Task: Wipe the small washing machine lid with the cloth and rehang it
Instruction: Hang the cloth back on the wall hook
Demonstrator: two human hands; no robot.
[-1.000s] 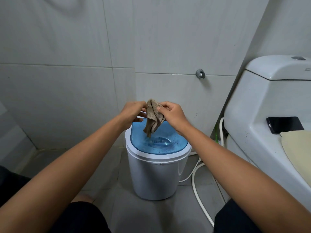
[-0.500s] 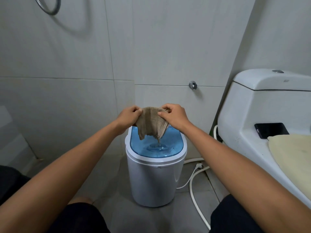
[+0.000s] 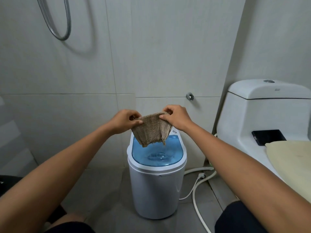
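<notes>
A small white washing machine stands on the floor against the tiled wall, its clear blue lid closed. Above the lid's far end hangs a brown woven cloth, spread out flat and held by its top edge. My left hand pinches the cloth's left corner and my right hand pinches the right corner. The cloth's frayed lower edge dangles just above the lid without touching it.
A white toilet fills the right side, with a black phone and a beige mat on it. White hoses trail on the floor beside the machine. A metal shower hose loop hangs at upper left; a wall valve is behind.
The cloth went from a bunched wad to a sheet stretched between both hands. The hands moved apart and the view tilted up, so the shower hose shows.
</notes>
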